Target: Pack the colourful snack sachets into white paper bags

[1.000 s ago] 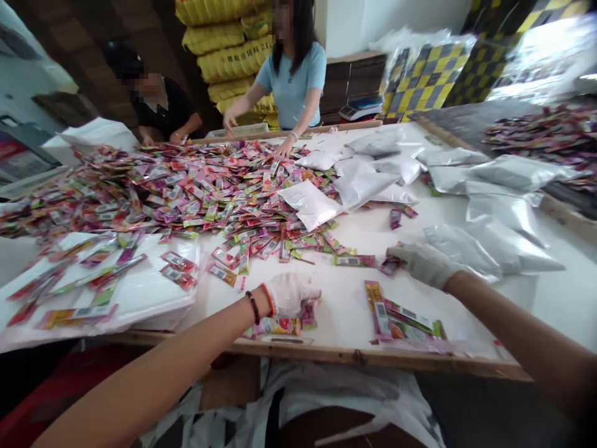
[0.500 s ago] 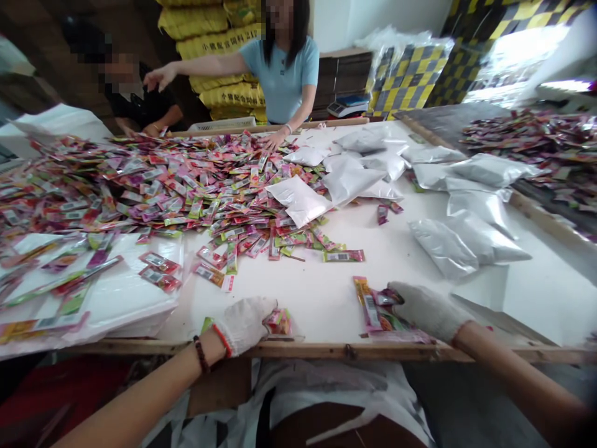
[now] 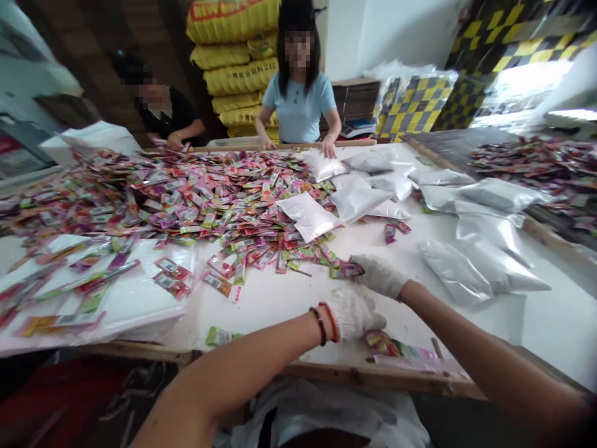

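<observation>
My left hand (image 3: 357,314), in a white knitted glove with a red-edged cuff, is at the table's front with its fingers curled. What lies inside those fingers is hidden. Just by its fingertips are a few small printed packets (image 3: 385,343) along the front edge. My right hand (image 3: 380,277), also gloved, reaches farther in and has its fingers closed on the end of a pink-and-green snack packet (image 3: 346,269), close to the near edge of the big packet heap (image 3: 200,193). A green packet (image 3: 221,336) lies left of my left wrist.
Silvery-white filled pouches (image 3: 359,196) sit mid-table, with several more pouches (image 3: 489,261) to the right. White plastic sheets (image 3: 140,292) with packets on top lie at left. A person (image 3: 298,106) in blue touches a pouch across the table; another person (image 3: 172,118) sits at far left. A wooden rim (image 3: 336,373) edges the table.
My left hand has moved right, to the packets at the front edge. My right hand has gone forward and left to the heap's edge. The person in blue has drawn back an outstretched arm.
</observation>
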`<state>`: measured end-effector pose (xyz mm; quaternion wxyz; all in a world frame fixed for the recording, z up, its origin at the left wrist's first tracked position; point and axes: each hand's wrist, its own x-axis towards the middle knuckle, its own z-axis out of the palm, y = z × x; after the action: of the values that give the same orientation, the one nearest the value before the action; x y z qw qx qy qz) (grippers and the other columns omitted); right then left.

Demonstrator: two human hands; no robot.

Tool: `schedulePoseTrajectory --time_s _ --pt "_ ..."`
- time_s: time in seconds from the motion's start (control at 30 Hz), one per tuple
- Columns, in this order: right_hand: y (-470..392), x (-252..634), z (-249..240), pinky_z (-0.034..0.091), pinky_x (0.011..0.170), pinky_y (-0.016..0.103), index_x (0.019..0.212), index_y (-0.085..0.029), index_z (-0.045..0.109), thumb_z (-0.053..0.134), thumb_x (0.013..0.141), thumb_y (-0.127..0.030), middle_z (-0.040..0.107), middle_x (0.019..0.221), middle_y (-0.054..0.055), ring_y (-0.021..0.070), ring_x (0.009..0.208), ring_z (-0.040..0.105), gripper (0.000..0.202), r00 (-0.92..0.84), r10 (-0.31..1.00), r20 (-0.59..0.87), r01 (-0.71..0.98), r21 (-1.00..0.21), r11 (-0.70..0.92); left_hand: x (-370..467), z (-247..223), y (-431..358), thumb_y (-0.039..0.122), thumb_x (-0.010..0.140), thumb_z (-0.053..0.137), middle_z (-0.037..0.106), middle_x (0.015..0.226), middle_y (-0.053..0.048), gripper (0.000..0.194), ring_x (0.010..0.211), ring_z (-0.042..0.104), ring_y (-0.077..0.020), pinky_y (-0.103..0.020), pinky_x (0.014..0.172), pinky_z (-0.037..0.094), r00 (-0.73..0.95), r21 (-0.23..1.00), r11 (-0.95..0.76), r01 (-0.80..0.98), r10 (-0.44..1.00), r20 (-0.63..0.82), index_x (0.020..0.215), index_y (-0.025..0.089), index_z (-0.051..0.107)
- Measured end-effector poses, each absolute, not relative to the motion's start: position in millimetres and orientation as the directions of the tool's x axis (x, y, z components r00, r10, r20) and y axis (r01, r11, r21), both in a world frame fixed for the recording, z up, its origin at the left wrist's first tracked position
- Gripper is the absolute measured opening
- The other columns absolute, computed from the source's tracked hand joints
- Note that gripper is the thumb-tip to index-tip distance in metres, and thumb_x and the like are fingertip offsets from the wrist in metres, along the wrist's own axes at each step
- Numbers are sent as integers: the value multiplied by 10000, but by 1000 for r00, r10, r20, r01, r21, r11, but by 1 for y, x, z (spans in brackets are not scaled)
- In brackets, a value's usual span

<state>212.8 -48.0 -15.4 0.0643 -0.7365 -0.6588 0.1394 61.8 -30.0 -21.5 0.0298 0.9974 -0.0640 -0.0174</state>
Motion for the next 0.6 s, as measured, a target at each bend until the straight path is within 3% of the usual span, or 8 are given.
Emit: schedulePoseTrajectory --time_s 0.1,0.17,0.23,0.3,0.37,0.47,0.53,0.6 --pt "-40 210 -21 316 569 255 762 -193 618 523 743 -269 637 733 44 161 638 542 123 68 981 -179 969 -222 -108 61 -26 -25 336 867 457 592 929 -79 204 838 566 -245 -346 627 404 994 27 -994 -107 -106 12 880 215 621" --pt "-47 217 -20 322 575 264 717 -196 626 526 731 -258 629 734 53 175 651 552 119 4 984 -178 979 -200 -40 38 -22 -21 315 868 459 589 982 -95 189 876 557 -235 -370 717 411 996 70 -996 -63 -58 72 858 187 597" --pt "-55 225 -18 341 594 272 726 -197 628 526 706 -213 633 756 59 189 678 565 106 -36 987 -157 976 -219 1 4 -13 -14 276 877 439 608 924 -74 155 822 565 -190 -333 725 420 995 245 -967 71 87 54 884 183 563" --pt "-55 225 -17 375 618 270 802 -197 615 497 706 -170 648 789 54 186 697 580 155 -54 992 -113 933 -359 10 -33 -2 -2 172 856 422 617 860 -36 109 782 575 -147 -265 685 429 958 479 -843 244 285 14 896 186 522" --pt "-43 211 -16 403 633 255 890 -196 582 466 734 -164 658 818 44 169 706 585 198 -74 997 -35 849 -527 44 -67 8 21 55 792 405 618 873 -23 186 794 578 -122 -217 654 426 855 621 -675 398 518 14 893 189 486" --pt "0 162 -13 401 608 228 884 -192 558 450 747 -159 647 804 33 145 691 566 178 -151 987 57 830 -535 158 -106 18 72 52 768 423 618 864 -40 202 749 561 -135 -225 619 410 547 541 -476 693 837 35 904 189 482" --pt "37 124 -10 393 606 224 863 -190 569 425 765 -143 648 783 30 136 679 564 180 -179 983 31 894 -411 176 -121 18 105 141 812 441 615 868 -64 159 741 561 -157 -243 610 402 373 388 -365 846 926 58 961 166 491" --pt "70 95 -9 404 637 244 995 -176 576 456 777 -172 667 848 63 162 737 597 249 -145 989 -8 936 -324 135 -127 12 127 211 842 430 609 873 -85 180 733 565 -169 -251 599 396 324 259 -326 909 945 53 987 129 499"
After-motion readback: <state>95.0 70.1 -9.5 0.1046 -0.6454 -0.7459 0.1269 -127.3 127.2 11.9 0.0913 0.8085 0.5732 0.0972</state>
